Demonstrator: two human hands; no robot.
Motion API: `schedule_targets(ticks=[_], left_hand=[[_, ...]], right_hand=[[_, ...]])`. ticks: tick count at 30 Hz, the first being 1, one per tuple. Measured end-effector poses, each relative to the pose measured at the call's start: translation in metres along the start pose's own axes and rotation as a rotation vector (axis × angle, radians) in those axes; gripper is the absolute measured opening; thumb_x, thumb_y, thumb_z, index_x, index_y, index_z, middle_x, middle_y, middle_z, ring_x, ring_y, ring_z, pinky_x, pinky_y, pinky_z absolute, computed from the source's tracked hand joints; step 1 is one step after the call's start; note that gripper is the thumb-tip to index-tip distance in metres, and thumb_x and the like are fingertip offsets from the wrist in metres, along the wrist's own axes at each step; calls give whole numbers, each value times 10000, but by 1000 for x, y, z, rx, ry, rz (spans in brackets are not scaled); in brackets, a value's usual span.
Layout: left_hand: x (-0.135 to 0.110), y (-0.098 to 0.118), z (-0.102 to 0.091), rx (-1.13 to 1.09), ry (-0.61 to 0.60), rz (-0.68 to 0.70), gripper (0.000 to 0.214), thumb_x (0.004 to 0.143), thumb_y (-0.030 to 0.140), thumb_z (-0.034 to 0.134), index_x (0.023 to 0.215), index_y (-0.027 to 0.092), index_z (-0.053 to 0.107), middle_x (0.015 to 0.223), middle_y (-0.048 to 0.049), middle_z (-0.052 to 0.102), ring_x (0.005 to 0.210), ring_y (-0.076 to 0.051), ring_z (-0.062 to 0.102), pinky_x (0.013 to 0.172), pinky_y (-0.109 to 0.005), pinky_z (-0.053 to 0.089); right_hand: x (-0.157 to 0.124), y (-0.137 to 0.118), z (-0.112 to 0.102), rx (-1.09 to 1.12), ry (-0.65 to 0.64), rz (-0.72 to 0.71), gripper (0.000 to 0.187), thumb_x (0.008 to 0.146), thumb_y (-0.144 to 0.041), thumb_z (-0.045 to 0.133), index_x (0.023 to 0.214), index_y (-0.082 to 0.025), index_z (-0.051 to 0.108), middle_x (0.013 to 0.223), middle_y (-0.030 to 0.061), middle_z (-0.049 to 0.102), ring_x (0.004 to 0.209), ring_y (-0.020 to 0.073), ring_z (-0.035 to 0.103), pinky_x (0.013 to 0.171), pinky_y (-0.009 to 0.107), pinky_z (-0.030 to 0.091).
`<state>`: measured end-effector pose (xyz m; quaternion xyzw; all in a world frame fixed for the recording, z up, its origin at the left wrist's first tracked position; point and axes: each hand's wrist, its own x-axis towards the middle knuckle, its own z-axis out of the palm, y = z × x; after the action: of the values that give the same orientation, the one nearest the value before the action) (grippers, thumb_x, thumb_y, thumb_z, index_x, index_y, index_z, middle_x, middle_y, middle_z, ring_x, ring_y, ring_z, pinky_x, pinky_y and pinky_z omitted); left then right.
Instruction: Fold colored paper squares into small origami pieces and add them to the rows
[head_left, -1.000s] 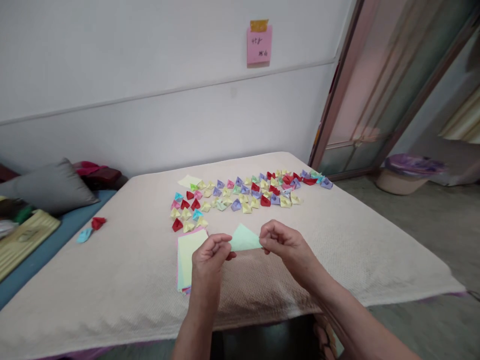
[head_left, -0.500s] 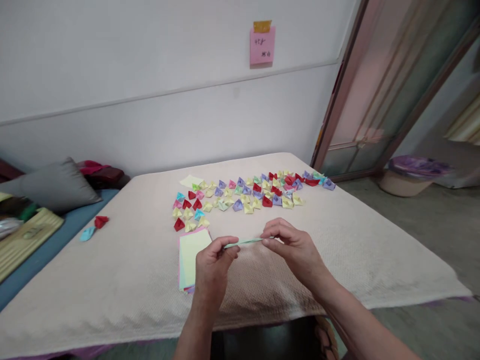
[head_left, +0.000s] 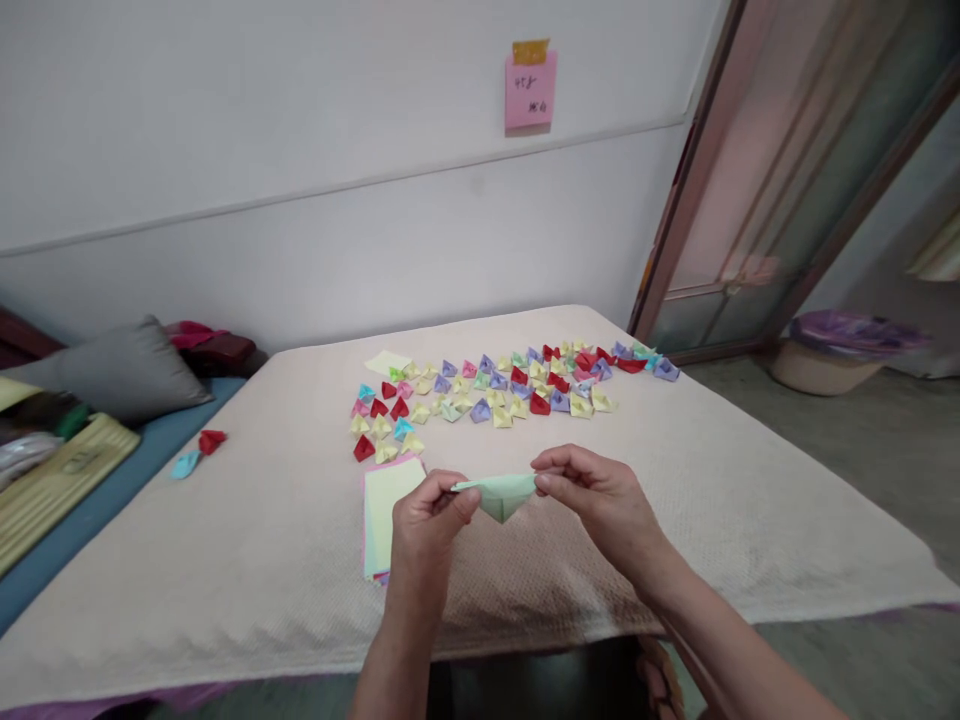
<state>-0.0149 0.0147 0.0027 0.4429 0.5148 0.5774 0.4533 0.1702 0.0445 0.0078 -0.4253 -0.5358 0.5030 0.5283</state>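
Note:
A pale green folded paper (head_left: 501, 496) hangs between my two hands above the near part of the table, its lower edge coming to a point. My left hand (head_left: 433, 520) pinches its left corner between thumb and fingers. The right corner is pinched by my right hand (head_left: 596, 500). Beside my left wrist lies a stack of coloured paper sheets (head_left: 386, 510), light yellow on top, partly hidden by that hand. Beyond my hands, many small folded paper boats (head_left: 501, 412) in yellow, red, purple, pink, blue and green spread in rows.
A cream cloth (head_left: 285, 560) covers the table. Two more folded papers, one red (head_left: 212, 440) and one blue (head_left: 185, 464), lie at the left. A loose yellow sheet (head_left: 386, 361) rests at the back. A pink note (head_left: 530, 92) is taped to the wall. A lined bin (head_left: 817, 365) stands right.
The green paper has tilted from nearly edge-on, so its broad face and pointed lower edge now show. Both hands keep their pinch at its ends. The view has shifted slightly.

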Motion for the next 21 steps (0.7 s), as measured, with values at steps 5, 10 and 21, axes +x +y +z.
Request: schedule_targets(ticks=[5,10,21], left_hand=[[-2,5,2,6,47,35,86,710,262,685,739,182,676,519,42,532,532,-99,450,540,-212,340],[-2,1,-1,10,64,61,150,733,273,671,627,170,646,530,32,512,553,-103,433,551,-218,331],[-2,-2,7,-354,-26,-114,126,806,287,617,774,165,611,757,-3,582,701,-115,506,653,-211,393]], right_hand=[[0,-1,-1,36,-29,33,122,673,-262,725,766,-196,681,636,-9,637,633,150,567,603,270,424],[0,-1,0,62,-41,39,114,682,-248,721,773,-197,676,635,-10,636,632,151,568,604,271,421],[-1,5,3,-121,-142,-301,127,806,-171,600,762,-208,713,738,24,629,707,165,574,640,281,420]])
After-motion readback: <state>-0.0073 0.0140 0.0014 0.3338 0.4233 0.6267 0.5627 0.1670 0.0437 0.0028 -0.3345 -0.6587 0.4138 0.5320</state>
